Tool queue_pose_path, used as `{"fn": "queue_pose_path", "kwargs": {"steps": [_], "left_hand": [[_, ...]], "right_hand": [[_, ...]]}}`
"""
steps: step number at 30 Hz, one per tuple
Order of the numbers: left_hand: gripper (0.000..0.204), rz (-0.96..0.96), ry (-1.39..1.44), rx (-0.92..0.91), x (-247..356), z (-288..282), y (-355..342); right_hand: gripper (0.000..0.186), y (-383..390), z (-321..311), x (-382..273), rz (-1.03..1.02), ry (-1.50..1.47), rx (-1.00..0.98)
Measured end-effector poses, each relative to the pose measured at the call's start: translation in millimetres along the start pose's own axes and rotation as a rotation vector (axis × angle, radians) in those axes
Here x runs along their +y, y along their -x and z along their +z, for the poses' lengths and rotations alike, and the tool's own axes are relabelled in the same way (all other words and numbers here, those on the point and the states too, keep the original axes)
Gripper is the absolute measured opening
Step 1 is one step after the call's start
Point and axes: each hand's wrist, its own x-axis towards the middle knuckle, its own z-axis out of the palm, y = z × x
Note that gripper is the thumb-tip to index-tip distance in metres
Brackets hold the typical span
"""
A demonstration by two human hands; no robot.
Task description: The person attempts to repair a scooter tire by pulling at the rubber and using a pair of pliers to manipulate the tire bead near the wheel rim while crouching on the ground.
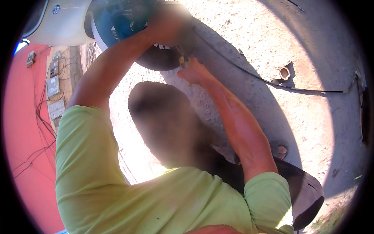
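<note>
Both of your hands work at the scooter wheel point(159, 58): left hand point(167, 23) clamped on the tyre, right hand point(193, 72) pinching yellow-handled pliers point(182, 60). A slip could nick your fingers.

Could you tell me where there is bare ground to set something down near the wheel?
Bare sandy ground lies right of the tire, above the black cable. It is crowded at the tire, where the left hand and right hand work.

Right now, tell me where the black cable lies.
In the head view the black cable runs across the sandy ground on the right, from the dark tyre outward.
</note>
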Motion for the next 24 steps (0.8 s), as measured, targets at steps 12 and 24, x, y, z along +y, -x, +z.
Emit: {"fn": "queue_pose_path", "kwargs": {"steps": [12, 24], "left_hand": [[0.02, 0.009, -0.256, -0.266, 27, -28, -11], [0.025, -0.061, 0.363, -0.295, 11, -12, 1]], "right_hand": [[0.081, 5, -9, -3, -0.056, -0.011, -0.015], [0.078, -5, 6, 18, -0.058, 0.005, 0.022]]}}
